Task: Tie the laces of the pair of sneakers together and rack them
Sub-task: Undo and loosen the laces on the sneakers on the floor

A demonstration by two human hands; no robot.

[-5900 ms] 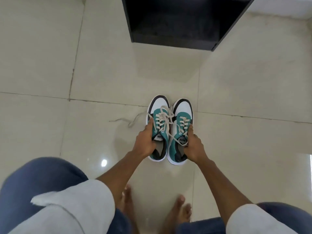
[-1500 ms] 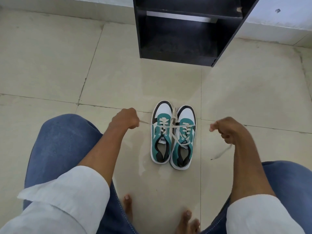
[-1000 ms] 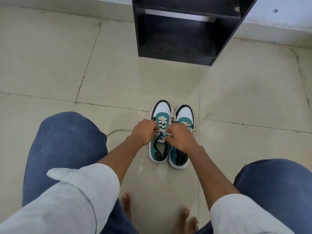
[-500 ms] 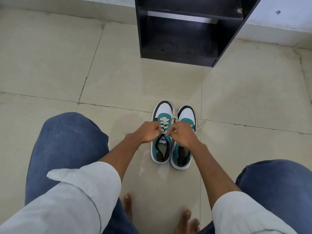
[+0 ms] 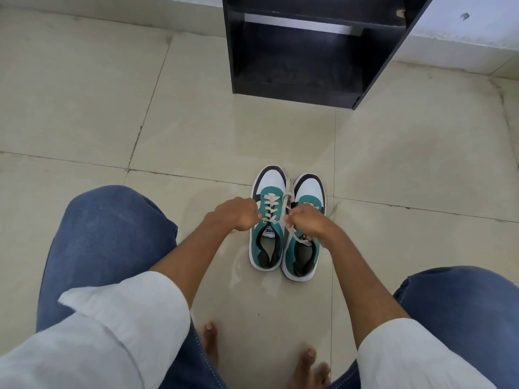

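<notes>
**Desk:** What do the hands show?

**Photographer:** The left hand (image 5: 238, 214) is curled into a fist at the inner edge of the left sneaker (image 5: 266, 217), pinching a cream lace (image 5: 287, 198). The right hand (image 5: 306, 222) is closed the same way over the tongue of the right sneaker (image 5: 303, 237), with a loose lace end trailing under its fingers. The two fists sit close together, a short run of lace stretched between them.

**Desk:** And the shoes?

**Photographer:** The teal-and-white pair stands side by side, touching, toes pointing away from the person, on the beige tiled floor (image 5: 112, 122). The person crouches over them in jeans, barefoot.

**Desk:** How far along?

**Photographer:** Midway through the tying, by my reading. A lace runs up between the toes, but whether a knot is set cannot be told; the fingers hide it. Racking is not begun: the black shoe rack (image 5: 303, 51) stands well apart beyond the toes, its lower shelf open and bare as far as shows.
</notes>
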